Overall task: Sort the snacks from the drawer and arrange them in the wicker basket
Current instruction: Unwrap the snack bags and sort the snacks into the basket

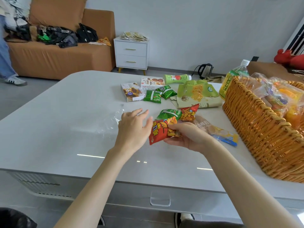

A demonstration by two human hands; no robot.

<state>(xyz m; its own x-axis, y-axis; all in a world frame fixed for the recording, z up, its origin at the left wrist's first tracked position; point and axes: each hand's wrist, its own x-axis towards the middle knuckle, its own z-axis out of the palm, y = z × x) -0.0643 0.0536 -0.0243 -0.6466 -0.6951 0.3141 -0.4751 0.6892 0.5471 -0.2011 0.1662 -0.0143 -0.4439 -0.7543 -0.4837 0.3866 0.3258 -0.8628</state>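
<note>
Red packet pinched in right grip, left grip open, empty; take second red packet too, then lay both flat in wicker basket.

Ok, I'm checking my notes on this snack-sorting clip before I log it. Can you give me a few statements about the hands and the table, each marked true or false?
1. The right hand holds a red snack packet. True.
2. The left hand grips a green packet. False: its fingers are straight and hold nothing.
3. The wicker basket is empty. False: wrapped snacks already lie in it.
4. Two small green packets lie beside a box on the table. True.
5. The green bottle stands upright. False: it lies on its side.
</note>
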